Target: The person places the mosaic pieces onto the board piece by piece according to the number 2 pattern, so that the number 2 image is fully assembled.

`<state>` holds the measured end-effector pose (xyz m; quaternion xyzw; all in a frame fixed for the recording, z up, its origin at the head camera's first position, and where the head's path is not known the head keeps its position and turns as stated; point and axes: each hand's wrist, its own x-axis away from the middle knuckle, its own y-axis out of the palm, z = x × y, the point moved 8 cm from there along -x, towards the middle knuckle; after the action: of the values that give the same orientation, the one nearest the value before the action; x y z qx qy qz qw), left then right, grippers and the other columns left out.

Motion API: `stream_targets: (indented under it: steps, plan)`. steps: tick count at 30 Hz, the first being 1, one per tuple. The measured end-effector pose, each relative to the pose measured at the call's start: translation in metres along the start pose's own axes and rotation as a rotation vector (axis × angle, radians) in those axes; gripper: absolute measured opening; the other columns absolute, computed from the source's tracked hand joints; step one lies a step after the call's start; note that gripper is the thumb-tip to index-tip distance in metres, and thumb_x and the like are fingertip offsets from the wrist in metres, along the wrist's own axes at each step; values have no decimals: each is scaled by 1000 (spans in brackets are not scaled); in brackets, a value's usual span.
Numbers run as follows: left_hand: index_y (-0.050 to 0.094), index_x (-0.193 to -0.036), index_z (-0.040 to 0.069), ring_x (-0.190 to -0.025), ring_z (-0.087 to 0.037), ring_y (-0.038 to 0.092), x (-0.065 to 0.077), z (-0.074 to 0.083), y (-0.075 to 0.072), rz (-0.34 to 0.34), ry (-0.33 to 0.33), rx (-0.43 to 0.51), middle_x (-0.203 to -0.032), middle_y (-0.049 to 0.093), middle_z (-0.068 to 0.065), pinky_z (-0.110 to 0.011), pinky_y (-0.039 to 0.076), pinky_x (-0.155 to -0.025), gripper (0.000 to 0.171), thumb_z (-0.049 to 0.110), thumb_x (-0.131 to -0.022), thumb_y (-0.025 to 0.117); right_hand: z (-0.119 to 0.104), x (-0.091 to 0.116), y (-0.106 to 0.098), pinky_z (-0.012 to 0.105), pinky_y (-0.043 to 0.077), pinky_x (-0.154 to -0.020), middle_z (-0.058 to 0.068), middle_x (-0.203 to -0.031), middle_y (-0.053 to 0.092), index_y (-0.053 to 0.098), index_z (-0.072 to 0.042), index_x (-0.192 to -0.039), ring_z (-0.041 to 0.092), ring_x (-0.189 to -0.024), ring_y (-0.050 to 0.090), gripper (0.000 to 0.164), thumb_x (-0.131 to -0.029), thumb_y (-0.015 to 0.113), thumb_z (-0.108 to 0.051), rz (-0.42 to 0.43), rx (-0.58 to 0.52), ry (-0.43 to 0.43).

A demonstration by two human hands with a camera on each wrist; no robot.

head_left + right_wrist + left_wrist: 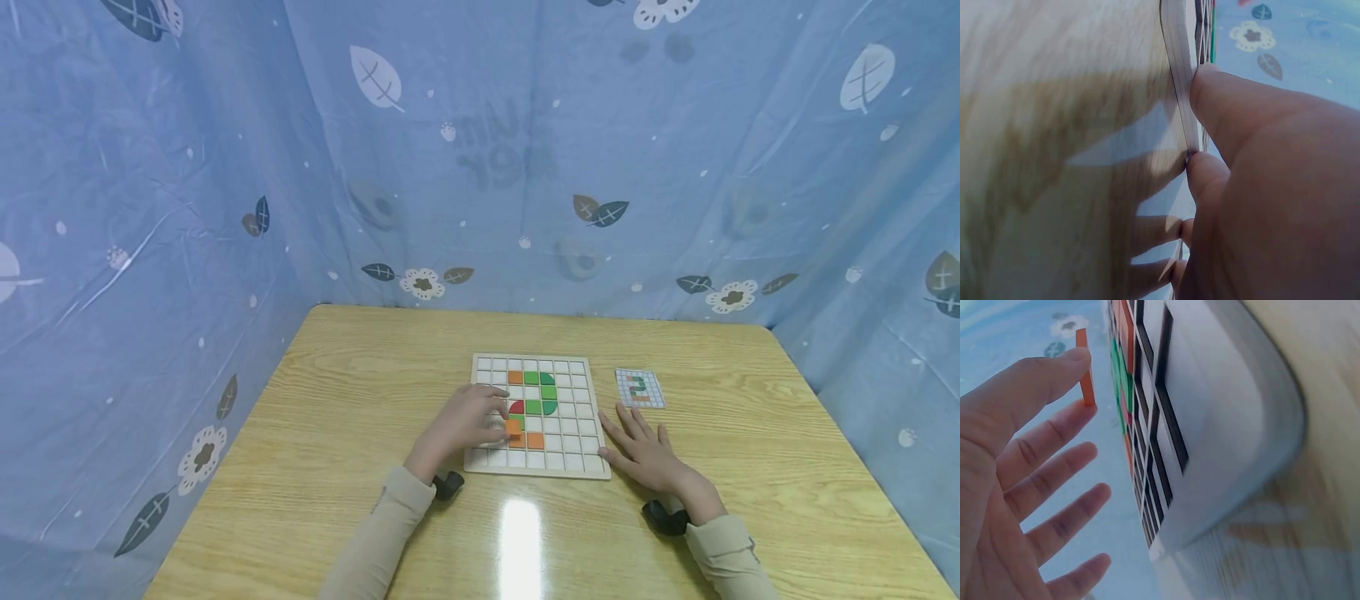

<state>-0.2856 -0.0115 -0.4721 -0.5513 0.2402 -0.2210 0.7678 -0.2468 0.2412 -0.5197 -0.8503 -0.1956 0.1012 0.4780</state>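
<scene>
A white grid board (558,461) lies on the table, holding green, red and orange tiles set in a curved shape. Over its lower left part, my left hand (470,418) pinches an orange square tile (513,427) between thumb and index finger. The left wrist view shows that tile (1086,375) edge-on, apart from the board, with the other fingers spread. My right hand (648,454) lies with fingers extended at the board's right edge. In the right wrist view, its thumb and index finger touch the board's side (1180,75).
Right of the board, a small pattern card (640,388) with a coloured figure on a grid lies just beyond my right fingertips. Beneath everything is a wooden table (375,358), with a blue patterned curtain (517,167) standing behind it and along both sides.
</scene>
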Motion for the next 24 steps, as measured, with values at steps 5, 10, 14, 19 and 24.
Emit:
stream_targets:
  steps: [5, 10, 14, 19, 24]
  plan:
    - [68, -89, 28, -122, -15, 48, -7, 5, 8, -14, -1, -37, -129, 56, 7, -40, 34, -106, 21, 46, -77, 69, 3, -1, 1, 73, -9, -99, 21, -154, 7, 23, -18, -148, 44, -139, -3, 64, -94, 46, -45, -26, 8, 31]
    - [69, -91, 29, -123, -14, 48, -11, 12, 10, -34, -4, -63, -130, 55, 8, -39, 35, -105, 24, 49, -78, 67, -8, 1, -5, 76, -6, -96, 26, -151, 11, 28, -11, -146, 49, -137, 1, 62, -94, 49, -38, 0, -5, 15]
    - [69, -91, 28, -122, -15, 48, -13, 18, 9, -24, -3, -56, -129, 56, 7, -41, 36, -105, 24, 49, -78, 67, -10, 1, -6, 75, -6, -97, 26, -151, 11, 28, -9, -146, 49, -137, 2, 62, -94, 49, -37, -12, 6, 30]
    - [70, -90, 25, -122, -17, 48, -14, 26, 7, -7, 2, 15, -128, 57, 3, -44, 34, -106, 22, 43, -78, 70, -9, 1, -5, 75, -5, -98, 25, -152, 10, 27, -10, -146, 48, -137, 2, 62, -95, 48, -38, -18, 18, 40]
    - [71, -90, 25, -121, -17, 50, -17, 31, 12, -6, 3, 51, -128, 58, 2, -49, 34, -106, 22, 43, -77, 72, -10, 1, -6, 75, -5, -97, 25, -151, 12, 29, -10, -146, 49, -137, 3, 62, -94, 49, -38, -1, 6, 29]
